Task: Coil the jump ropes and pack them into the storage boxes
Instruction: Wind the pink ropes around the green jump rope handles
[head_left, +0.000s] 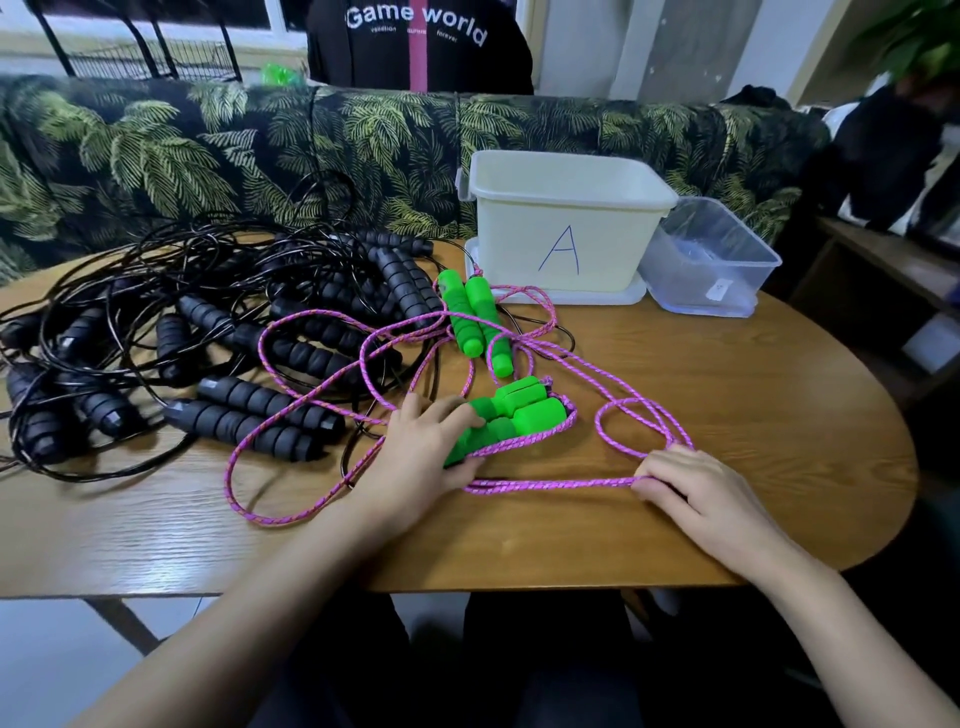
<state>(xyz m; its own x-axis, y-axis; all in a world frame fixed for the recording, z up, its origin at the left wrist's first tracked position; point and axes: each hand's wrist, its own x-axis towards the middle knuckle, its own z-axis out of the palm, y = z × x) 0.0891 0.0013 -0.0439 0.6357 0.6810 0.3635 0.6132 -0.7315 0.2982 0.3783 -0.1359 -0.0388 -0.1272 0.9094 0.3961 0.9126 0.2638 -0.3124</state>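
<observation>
Where bare, table (769, 395) beyond right hand (698, 491)

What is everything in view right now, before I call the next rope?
black jump ropes: many, count unclear, black; tangled pile on the table's left
far green handles: two, green; side by side, in front of the cream box
near green handles: two, green; table centre
pink ropes: probably two, pink; loose loops across the centre
cream box: one, cream, marked A; back right
white lid: one, white; under the cream box
clear box: one, transparent; right of the cream box
table: one, wood
sofa: one, palm-leaf print; behind the table
person: one, black top; behind the sofa
left hand: grips the near green handles
right hand: pinches the pink ropes
</observation>
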